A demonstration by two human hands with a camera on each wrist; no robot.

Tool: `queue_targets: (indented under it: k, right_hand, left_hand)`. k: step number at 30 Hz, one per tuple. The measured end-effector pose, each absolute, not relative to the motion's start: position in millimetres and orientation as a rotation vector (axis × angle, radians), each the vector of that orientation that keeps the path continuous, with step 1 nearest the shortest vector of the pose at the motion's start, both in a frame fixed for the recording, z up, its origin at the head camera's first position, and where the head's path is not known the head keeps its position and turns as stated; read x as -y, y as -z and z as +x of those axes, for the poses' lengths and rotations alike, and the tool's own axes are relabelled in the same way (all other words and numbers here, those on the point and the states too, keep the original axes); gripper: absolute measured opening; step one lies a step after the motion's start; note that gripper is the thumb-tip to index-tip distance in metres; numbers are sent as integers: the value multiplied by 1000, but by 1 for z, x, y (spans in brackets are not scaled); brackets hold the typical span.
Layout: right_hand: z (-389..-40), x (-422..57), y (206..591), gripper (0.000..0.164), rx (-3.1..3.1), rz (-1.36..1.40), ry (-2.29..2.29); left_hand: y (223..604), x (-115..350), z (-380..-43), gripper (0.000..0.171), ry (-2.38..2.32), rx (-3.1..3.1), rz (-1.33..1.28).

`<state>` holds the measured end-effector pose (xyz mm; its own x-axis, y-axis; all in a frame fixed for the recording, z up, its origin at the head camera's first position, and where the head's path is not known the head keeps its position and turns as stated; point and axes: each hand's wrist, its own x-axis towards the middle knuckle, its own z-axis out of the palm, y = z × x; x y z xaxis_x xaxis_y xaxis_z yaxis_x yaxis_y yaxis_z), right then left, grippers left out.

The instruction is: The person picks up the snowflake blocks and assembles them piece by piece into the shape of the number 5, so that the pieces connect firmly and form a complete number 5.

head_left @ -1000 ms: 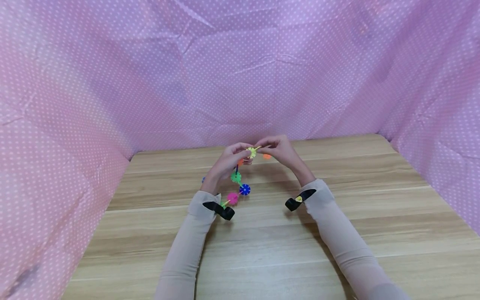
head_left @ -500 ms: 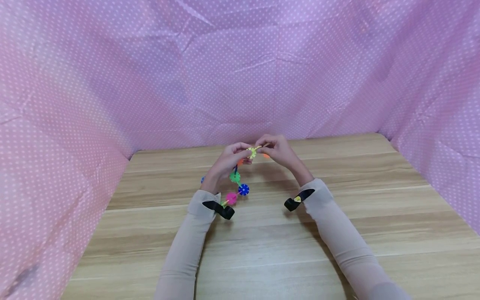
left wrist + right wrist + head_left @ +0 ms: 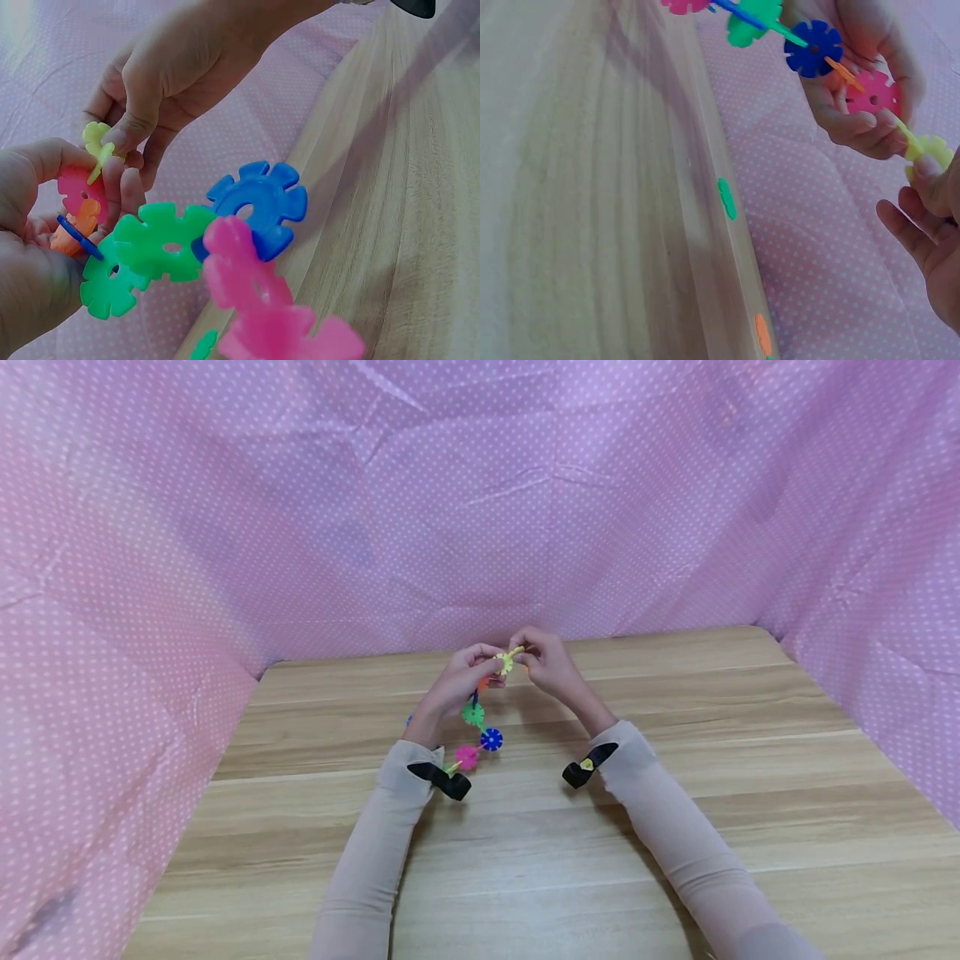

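My left hand (image 3: 456, 681) pinches a yellow notched snowflake disc (image 3: 504, 662) between thumb and fingers. From that hand hangs a chain of interlocked discs: a pink one (image 3: 79, 191), an orange one (image 3: 88, 214), green ones (image 3: 165, 244), a blue one (image 3: 274, 210) and further pink ones (image 3: 244, 266). To its right, my right hand (image 3: 551, 664) pinches a second yellow disc (image 3: 935, 152), edge to edge with the first. Fingers cover the place where the two meet, so how deep the slots sit is hidden.
A loose green disc (image 3: 727, 199) and an orange disc (image 3: 763, 334) lie near the far edge of the wooden table (image 3: 525, 860). Pink dotted cloth (image 3: 480, 510) hangs behind the table and along both sides. Each wrist carries a black strap (image 3: 442, 781).
My right hand has shifted slightly left toward the left hand, and the orange disc beyond it is now mostly hidden. The left hand keeps its hold, and the hanging chain sways a little.
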<state>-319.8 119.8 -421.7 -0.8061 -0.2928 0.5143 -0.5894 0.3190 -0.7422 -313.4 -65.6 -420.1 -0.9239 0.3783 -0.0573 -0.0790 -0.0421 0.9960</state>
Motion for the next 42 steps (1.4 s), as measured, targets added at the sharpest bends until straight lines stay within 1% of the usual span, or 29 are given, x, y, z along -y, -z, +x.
queue_targets:
  k: [3,6,10,15,20,24,29,37,42]
  right_hand:
    - [-320,-117,422,15,2291,787,-1472]
    - [-319,-118,422,13,2306,781,-1469]
    - [-318,-124,419,8,2290,806,-1571]
    - [-320,-130,419,7,2249,829,-1702]
    - [-320,-126,419,4,2282,801,-1606]
    - [-319,-122,418,4,2319,758,-1505]
    - [-321,-122,418,4,2276,709,-1539]
    - [-325,-126,422,9,2235,723,-1618]
    - [-316,-124,412,11,2258,729,-1658]
  left_hand:
    - [419,65,-312,19,-2048,-1919,313]
    - [418,65,-311,17,-2053,-1916,320]
    - [417,67,-311,17,-2061,-1907,337]
    - [417,70,-314,19,-2035,-1920,352]
    - [419,70,-317,19,-2023,-1917,355]
    - [419,69,-316,17,-2033,-1909,350]
    - [418,67,-316,18,-2078,-1893,303]
    - [417,72,-316,18,-2173,-1854,194]
    - [416,74,-315,20,-2164,-1863,200]
